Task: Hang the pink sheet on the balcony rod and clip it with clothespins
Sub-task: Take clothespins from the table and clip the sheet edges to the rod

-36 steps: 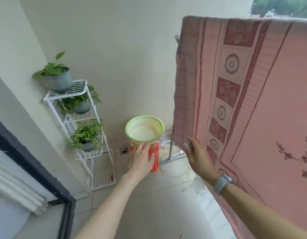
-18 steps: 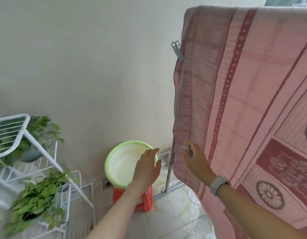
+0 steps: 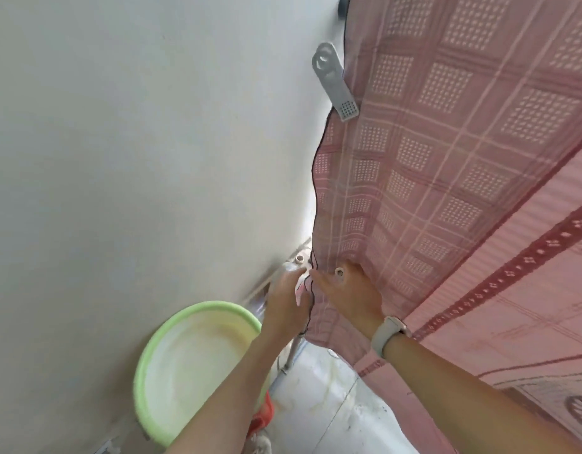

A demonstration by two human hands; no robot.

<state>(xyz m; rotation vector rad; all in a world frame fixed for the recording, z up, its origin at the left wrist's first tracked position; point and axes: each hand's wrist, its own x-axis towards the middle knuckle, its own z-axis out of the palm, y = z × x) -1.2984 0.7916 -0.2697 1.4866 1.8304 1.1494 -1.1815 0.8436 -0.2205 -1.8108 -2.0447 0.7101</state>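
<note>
Head view shows the pink woven sheet with its checked border (image 3: 446, 132) already draped from above, its left edge hanging beside the pale wall (image 3: 135, 142), one grey plastic clothespin (image 3: 335, 81) biting that edge high up. Lower down, the left hand (image 3: 284, 306) pinches the dark-hemmed edge, fingers curled on the cloth. The right hand (image 3: 351, 296) grips the fabric just beside it, a small pale clip-like thing (image 3: 339, 272) at its fingertips; what exactly, I cannot tell. The cloth looks light, limp and thin, so it's best held at the hem.
</note>
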